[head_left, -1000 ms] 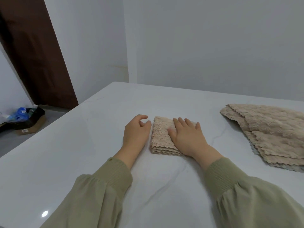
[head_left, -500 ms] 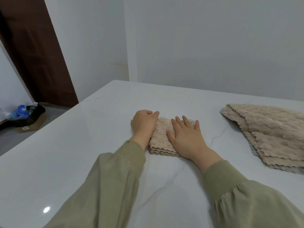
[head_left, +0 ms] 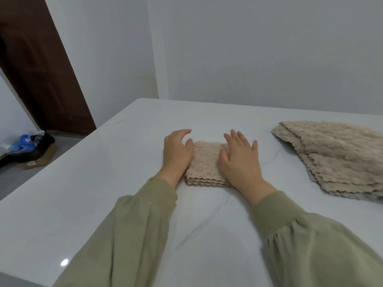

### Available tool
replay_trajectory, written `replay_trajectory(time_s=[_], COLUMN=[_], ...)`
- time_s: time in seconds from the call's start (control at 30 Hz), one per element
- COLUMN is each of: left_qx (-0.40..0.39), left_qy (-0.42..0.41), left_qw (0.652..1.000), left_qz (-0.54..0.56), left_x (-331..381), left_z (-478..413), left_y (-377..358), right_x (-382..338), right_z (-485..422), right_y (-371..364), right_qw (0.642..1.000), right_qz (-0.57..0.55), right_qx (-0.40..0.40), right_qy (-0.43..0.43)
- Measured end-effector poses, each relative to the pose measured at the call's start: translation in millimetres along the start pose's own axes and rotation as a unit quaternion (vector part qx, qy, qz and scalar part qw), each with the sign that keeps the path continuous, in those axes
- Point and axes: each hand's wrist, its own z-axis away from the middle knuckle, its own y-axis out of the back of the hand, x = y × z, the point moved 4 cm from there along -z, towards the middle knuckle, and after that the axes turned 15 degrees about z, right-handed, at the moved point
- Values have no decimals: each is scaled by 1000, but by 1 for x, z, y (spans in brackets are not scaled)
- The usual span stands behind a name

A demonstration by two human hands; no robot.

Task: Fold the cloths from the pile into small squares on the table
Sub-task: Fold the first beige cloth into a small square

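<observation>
A beige fluffy cloth point(head_left: 204, 164), folded into a small layered square, lies on the white marble table point(head_left: 124, 162) in the middle. My left hand point(head_left: 176, 151) rests against its left edge, fingers loosely curved and apart. On the cloth's right half lies my right hand point(head_left: 240, 160), flat, palm down, fingers spread. Neither hand grips the cloth. A pile of unfolded beige cloths point(head_left: 335, 156) sits at the right, apart from both hands.
The table's left edge runs diagonally from the far corner toward me. Beyond it on the floor stand a cardboard box point(head_left: 37, 160) and blue plastic bottles point(head_left: 24, 139). A brown door point(head_left: 35, 65) and grey walls stand behind.
My left hand closed in on the cloth's left side, curled briefly, then opened its fingers. My right hand slid slightly farther over the cloth and spread flat.
</observation>
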Motion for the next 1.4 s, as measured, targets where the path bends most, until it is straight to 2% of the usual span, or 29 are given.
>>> replay_trajectory(time_s=[0.07,0.1,0.2,0.27,0.5,0.53,0.67,0.73,0.83,0.93,1.0,1.07,1.13,1.2,1.27,1.4], left_qx=[-61,-115,-284,-317,-315,-304,-197,-226,-319,-308,-277,-248,-243,-240,-235,-261], left_qy=[-87,-107,-39,-1,37,27,-83,-70,5,4,-20,-51,-82,-125,-179,-273], left_qw=[993,983,915,886,880,886,933,928,886,889,904,922,934,940,937,900], left_qz=[-44,-89,-284,-338,-353,-348,-290,-287,-338,-338,-324,-293,-248,-209,-188,-217], left_x=[14,18,4,-3,-7,-6,13,11,-4,-7,-4,0,2,8,19,31], left_z=[11,16,31,33,34,34,30,30,31,30,32,35,37,43,52,72], left_y=[-1,-7,-27,-29,-22,-20,-16,-22,-29,-26,-22,-15,-9,-6,-7,-17], right_x=[-1,-2,-5,1,17,17,4,0,14,24,28,33,39,42,42,35], right_z=[3,3,3,2,7,9,11,10,7,8,11,16,25,36,48,64], right_y=[6,4,-14,-22,-24,-21,-5,-12,-24,-23,-19,-10,2,11,16,17], right_qw=[999,999,993,987,981,983,992,992,983,982,986,994,996,994,992,991], right_qz=[13,24,56,62,77,86,124,108,73,70,53,21,-10,-41,-74,-98], right_qx=[33,25,-81,-143,-180,-165,-13,-50,-165,-177,-152,-94,-38,-18,-11,-22], right_qy=[8,22,57,48,15,6,3,32,22,-7,-30,-56,-82,-98,-105,-90])
